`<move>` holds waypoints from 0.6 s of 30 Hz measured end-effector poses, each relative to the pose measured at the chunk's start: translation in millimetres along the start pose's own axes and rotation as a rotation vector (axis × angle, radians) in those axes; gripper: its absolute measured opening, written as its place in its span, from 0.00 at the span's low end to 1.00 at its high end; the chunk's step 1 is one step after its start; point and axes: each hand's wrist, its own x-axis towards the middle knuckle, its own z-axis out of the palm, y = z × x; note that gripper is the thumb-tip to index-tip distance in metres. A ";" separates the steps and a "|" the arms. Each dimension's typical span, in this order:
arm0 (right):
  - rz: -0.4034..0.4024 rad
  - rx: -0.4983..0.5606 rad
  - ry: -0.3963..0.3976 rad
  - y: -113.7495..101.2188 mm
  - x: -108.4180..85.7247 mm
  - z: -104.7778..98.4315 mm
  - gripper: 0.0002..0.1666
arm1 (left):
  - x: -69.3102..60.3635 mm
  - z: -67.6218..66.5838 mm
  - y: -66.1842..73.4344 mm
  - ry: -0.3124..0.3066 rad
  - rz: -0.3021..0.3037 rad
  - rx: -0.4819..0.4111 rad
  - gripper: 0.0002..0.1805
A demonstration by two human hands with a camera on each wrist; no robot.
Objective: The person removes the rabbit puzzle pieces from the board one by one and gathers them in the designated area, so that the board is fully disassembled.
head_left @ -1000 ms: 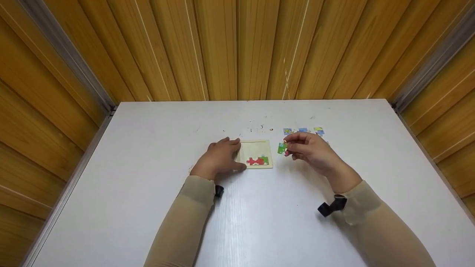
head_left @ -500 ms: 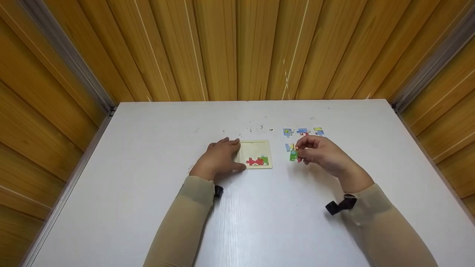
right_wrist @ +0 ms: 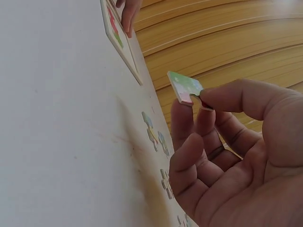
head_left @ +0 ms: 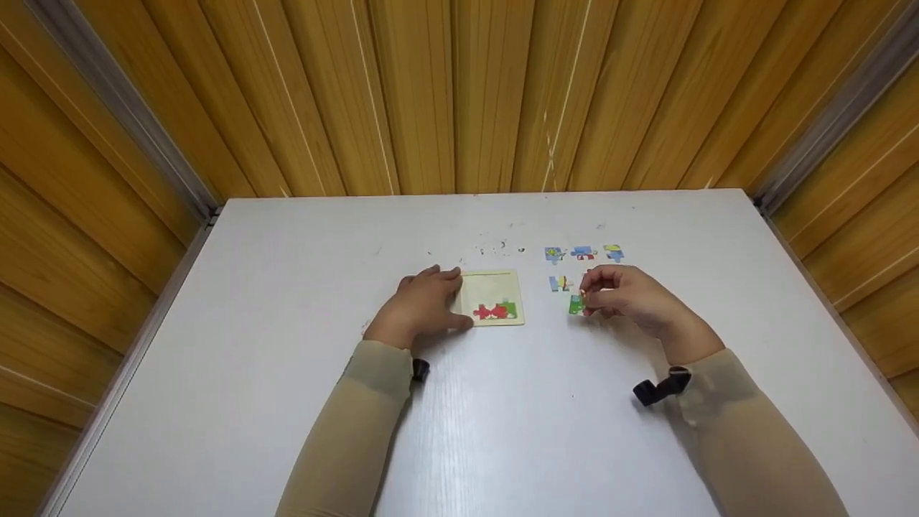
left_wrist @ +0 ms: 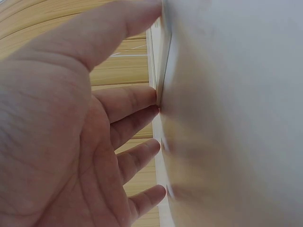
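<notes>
Near centre frame, your left hand (head_left: 420, 305), fingers extended, rests against the tray (head_left: 492, 289), presumably steadying it; right of centre, your right hand (head_left: 635, 305) pinches a green puzzle piece (head_left: 576, 304), probably keeping its print visible.

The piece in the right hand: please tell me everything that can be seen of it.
The piece is thin and flat, perhaps wood or card, printed mainly green with pale and pink patches; a rounded notch cuts its edge. The right hand pinches it, tilted, clear of the table, right of the tray.
</notes>
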 end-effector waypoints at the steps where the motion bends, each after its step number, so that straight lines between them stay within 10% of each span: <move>1: 0.001 -0.024 0.001 0.7 0.4 0.2 0.12 | -0.1 0.2 0.2 0.001 0.001 0.001 0.49; 18: 0.001 -0.270 0.020 4.4 2.3 8.9 0.12 | -0.5 1.5 -0.7 0.003 0.002 -0.004 0.48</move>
